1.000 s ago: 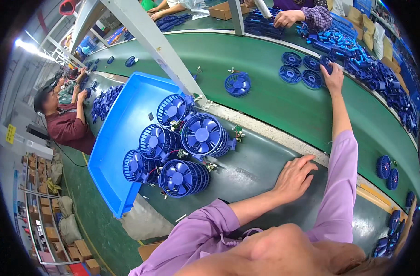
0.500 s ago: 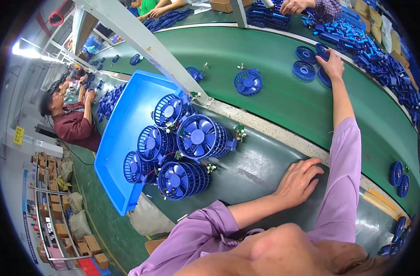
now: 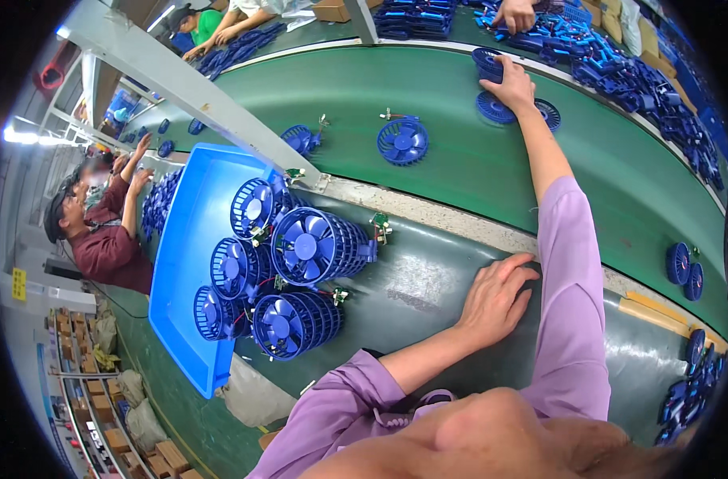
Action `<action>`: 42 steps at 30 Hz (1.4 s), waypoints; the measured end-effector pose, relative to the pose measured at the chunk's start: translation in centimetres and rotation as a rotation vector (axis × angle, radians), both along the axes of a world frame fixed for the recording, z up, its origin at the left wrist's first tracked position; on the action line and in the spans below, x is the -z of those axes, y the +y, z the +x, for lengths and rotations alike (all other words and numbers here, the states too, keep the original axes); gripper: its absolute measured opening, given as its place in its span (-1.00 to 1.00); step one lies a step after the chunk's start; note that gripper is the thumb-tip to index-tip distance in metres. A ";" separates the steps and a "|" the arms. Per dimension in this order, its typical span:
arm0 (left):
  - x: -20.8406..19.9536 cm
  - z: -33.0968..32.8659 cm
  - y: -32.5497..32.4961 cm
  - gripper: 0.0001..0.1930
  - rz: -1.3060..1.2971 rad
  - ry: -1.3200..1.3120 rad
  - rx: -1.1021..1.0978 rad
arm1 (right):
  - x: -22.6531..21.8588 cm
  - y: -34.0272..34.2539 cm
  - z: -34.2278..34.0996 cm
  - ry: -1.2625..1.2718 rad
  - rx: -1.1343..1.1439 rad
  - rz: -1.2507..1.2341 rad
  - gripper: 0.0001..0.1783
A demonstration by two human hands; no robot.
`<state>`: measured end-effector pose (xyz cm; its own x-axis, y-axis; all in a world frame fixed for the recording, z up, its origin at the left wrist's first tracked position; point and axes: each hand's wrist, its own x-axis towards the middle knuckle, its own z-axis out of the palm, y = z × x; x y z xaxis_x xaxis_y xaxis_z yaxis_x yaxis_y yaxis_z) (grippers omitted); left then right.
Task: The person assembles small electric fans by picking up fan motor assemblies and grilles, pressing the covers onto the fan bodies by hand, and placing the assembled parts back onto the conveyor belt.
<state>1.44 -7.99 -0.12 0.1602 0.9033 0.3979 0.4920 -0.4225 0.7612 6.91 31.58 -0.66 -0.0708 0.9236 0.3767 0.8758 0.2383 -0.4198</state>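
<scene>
Yellow sign [image 3: 18,284] far left; brown cartons [image 3: 329,9] top ctr, beyond belt

Co-worker's face [image 3: 83,172] blurred, right hand [image 3: 511,84] palm hidden on grilles [image 3: 491,64]

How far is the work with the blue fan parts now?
Done: five stacks of fan grilles stand by the blue tray. In hand: the right hand lies on a grille on the belt; the left hand rests flat. Left: more fans lie on the belt.
</scene>
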 end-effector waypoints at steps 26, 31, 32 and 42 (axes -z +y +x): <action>0.5 0.1 -0.4 -0.73 0.038 0.015 -0.043 | 0.7 -8.8 12.0 -0.011 0.099 0.180 -0.01; 0.2 0.1 -0.5 -0.74 0.022 -0.008 -0.035 | -0.6 -10.9 13.4 0.106 -0.016 0.160 -0.08; 0.2 0.0 -0.5 -0.74 0.034 -0.010 -0.036 | -0.6 -11.6 13.3 0.126 -0.114 0.197 -0.09; 3.0 -0.4 2.7 -0.62 -0.146 -0.642 -0.151 | -5.7 -33.5 14.1 0.245 -0.418 0.010 -0.09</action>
<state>1.06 -5.32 -3.08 -0.1998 0.9489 0.2441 -0.0316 -0.2553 0.9664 20.96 -1.89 5.05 -0.3426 0.8314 0.4375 0.5799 0.5536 -0.5977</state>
